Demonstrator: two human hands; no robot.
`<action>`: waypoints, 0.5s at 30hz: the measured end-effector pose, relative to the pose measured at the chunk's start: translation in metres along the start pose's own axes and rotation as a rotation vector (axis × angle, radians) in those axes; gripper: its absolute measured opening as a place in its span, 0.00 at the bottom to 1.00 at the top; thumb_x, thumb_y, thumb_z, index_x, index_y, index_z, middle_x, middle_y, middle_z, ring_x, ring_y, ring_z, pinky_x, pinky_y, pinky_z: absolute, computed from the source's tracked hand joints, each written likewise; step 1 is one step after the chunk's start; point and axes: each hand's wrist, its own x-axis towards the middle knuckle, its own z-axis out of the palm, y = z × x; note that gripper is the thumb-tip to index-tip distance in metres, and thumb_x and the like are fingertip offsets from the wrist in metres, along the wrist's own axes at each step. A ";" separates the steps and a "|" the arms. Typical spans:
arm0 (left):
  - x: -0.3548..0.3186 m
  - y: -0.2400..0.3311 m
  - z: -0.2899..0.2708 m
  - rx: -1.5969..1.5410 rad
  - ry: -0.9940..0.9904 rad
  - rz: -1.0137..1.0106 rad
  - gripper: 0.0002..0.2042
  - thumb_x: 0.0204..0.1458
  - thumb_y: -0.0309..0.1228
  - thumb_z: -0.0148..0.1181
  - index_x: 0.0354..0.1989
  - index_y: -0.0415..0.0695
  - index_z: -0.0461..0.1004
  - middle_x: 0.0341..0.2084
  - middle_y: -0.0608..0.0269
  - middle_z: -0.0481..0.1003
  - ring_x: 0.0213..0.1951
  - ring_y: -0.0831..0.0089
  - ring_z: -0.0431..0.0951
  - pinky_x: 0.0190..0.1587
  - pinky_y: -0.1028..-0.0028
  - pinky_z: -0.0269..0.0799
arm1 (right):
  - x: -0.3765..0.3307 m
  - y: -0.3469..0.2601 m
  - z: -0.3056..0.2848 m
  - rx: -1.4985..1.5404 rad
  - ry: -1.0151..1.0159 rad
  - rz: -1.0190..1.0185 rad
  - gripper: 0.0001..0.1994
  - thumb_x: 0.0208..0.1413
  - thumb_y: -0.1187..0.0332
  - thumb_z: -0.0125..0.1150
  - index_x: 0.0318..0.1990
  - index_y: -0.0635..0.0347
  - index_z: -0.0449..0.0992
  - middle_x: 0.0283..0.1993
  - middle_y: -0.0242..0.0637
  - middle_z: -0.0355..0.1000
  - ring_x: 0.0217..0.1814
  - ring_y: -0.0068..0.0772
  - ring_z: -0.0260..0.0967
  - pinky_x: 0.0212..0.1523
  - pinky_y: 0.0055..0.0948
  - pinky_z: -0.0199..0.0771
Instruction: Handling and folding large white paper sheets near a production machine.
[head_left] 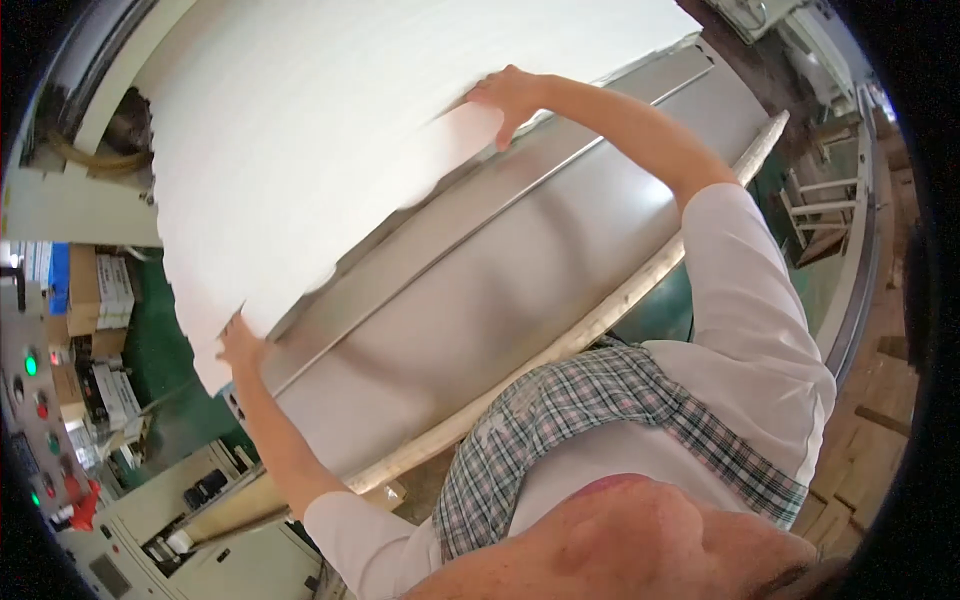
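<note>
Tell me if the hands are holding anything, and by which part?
The left hand is on the big white sheet near its near-left corner, the right hand farther right along its near edge. Whether either truly grips it can't be told.

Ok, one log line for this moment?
left hand: ragged white sheet, near-left corner | right hand: sheet's near edge | metal panel: between sheet and person

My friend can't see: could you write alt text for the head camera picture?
A person's left hand and right hand touch a large white sheet along its uneven near edge, beside a grey metal surface. The person wears a checked garment; a control panel with green lights is at far left.
</note>
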 end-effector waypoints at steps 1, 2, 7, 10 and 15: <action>-0.004 0.011 -0.005 -0.018 0.005 -0.032 0.48 0.24 0.36 0.70 0.60 0.51 0.48 0.58 0.59 0.55 0.60 0.54 0.50 0.49 0.34 0.48 | -0.014 0.025 -0.004 -0.040 -0.043 0.017 0.46 0.24 0.44 0.67 0.56 0.52 0.57 0.54 0.37 0.60 0.58 0.40 0.54 0.52 0.45 0.54; -0.006 0.022 -0.010 -0.035 0.006 -0.065 0.48 0.25 0.35 0.69 0.60 0.50 0.47 0.58 0.58 0.55 0.60 0.53 0.50 0.51 0.37 0.49 | -0.027 0.050 -0.005 -0.078 -0.089 0.030 0.47 0.22 0.47 0.70 0.56 0.51 0.57 0.54 0.37 0.60 0.59 0.40 0.54 0.52 0.46 0.55; 0.022 -0.016 0.009 0.031 -0.066 -0.024 0.47 0.26 0.35 0.70 0.59 0.55 0.49 0.60 0.63 0.50 0.60 0.56 0.50 0.51 0.41 0.52 | -0.071 0.200 0.015 -0.175 -0.181 0.304 0.57 0.06 0.58 0.78 0.57 0.48 0.55 0.56 0.37 0.59 0.59 0.43 0.53 0.55 0.44 0.57; 0.040 -0.022 0.019 0.069 -0.098 0.058 0.47 0.25 0.35 0.70 0.59 0.53 0.50 0.59 0.61 0.51 0.59 0.54 0.51 0.54 0.47 0.52 | -0.107 0.304 0.042 -0.297 -0.229 0.339 0.57 0.06 0.63 0.78 0.57 0.48 0.56 0.57 0.38 0.58 0.59 0.41 0.54 0.53 0.39 0.62; 0.046 -0.045 0.039 -0.091 -0.002 -0.034 0.47 0.22 0.35 0.71 0.58 0.51 0.50 0.56 0.55 0.56 0.59 0.55 0.53 0.55 0.51 0.52 | -0.154 0.389 0.059 -0.057 0.419 -0.171 0.32 0.26 0.64 0.71 0.47 0.52 0.68 0.50 0.47 0.63 0.53 0.45 0.60 0.51 0.39 0.63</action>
